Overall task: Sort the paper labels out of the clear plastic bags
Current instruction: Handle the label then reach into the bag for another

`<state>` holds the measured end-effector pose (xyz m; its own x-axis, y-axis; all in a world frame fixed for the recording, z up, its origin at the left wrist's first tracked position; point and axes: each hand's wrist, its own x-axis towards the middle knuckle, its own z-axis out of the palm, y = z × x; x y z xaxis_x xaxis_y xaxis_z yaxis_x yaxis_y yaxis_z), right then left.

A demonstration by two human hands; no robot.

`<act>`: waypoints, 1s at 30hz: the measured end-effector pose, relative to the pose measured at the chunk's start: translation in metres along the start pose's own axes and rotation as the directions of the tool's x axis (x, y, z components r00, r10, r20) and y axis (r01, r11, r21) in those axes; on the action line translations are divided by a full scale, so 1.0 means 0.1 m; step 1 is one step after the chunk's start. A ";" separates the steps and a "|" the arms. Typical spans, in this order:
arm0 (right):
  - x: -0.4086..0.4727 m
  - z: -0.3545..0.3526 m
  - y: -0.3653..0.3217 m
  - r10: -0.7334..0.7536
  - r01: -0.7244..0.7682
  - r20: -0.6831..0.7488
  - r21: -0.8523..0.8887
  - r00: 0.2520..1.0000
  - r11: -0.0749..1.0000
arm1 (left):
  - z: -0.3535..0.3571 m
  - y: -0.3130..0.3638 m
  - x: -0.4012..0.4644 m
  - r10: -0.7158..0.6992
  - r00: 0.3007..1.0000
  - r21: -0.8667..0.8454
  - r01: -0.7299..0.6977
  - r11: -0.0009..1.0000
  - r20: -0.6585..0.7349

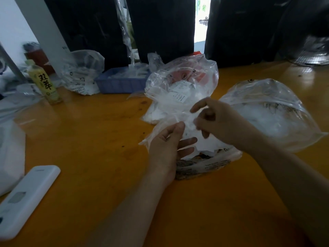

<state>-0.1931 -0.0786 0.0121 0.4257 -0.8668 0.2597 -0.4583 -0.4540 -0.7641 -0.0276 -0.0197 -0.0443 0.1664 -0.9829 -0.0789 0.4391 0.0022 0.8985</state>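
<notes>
Nearest, a white remote (25, 198) lies on the orange table (99, 132). Right of it, the left hand (167, 148) pinches a small clear plastic bag (188, 127), fingers loosely spread beneath, palm up. Opposite, the right hand (219, 120) reaches in with curled fingers pinching the same bag. Beyond sit label-filled bags (183, 81), a blue tray (121, 81) and a bottle (44, 82).

Near edge: bare tabletop (99, 139) lies open in front of and left of the hands.
Centre: a heap of clear plastic bags (181, 90) blocks the way ahead.
Right: a puffed bag (272, 111) stands beside the right forearm.
Left: a white remote (26, 198), a bottle (44, 82) and a blue basket (121, 82) stand in the way.
</notes>
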 end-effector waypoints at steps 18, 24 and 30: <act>0.10 -0.49 0.17 0.324 -0.371 -0.197 -0.288 0.925 0.883 | 0.00 -0.02 0.04 -0.042 0.999 0.061 0.042 0.997 0.003; -0.04 -0.58 0.66 0.445 -0.484 -0.276 -0.740 0.852 0.467 | 0.01 -0.04 0.03 -0.021 1.000 0.081 0.021 0.996 0.002; -0.08 -0.51 0.71 0.419 -0.474 -0.292 -0.762 0.860 0.441 | 0.00 -0.04 0.04 -0.013 1.000 0.084 0.014 0.996 -0.011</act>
<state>-0.2689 -0.1142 -0.0144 -0.0542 -0.9956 0.0759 -0.9985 0.0536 -0.0099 -0.0288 -0.0236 -0.0484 0.1709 -0.9807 -0.0952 0.3657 -0.0266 0.9304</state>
